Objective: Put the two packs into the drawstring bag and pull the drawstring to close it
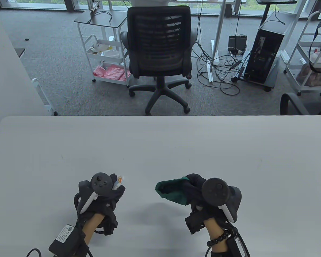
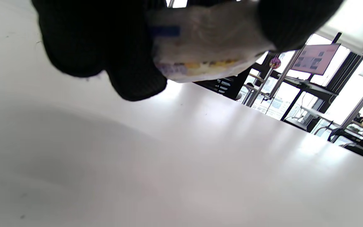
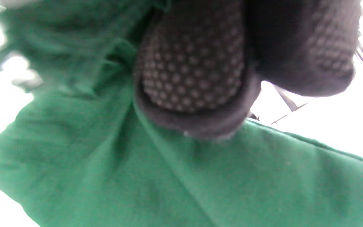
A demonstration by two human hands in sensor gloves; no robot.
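My left hand (image 1: 115,184) is raised above the near left part of the white table (image 1: 160,144) and grips a small white pack (image 1: 118,182) with coloured print. Close up in the left wrist view, the pack (image 2: 200,44) is clamped between the black gloved fingers (image 2: 131,56). My right hand (image 1: 195,184) holds the green drawstring bag (image 1: 174,191) near its rim, the dark mouth turned left toward the left hand. The right wrist view is filled by the green bag (image 3: 156,176) with dotted fingertips (image 3: 191,69) pressing into it. A second pack is not visible.
A black office chair (image 1: 160,50) stands beyond the table's far edge, with white trolleys (image 1: 104,53) and a computer tower (image 1: 267,50) on the carpet behind. The table's far edge runs across the middle of the table view.
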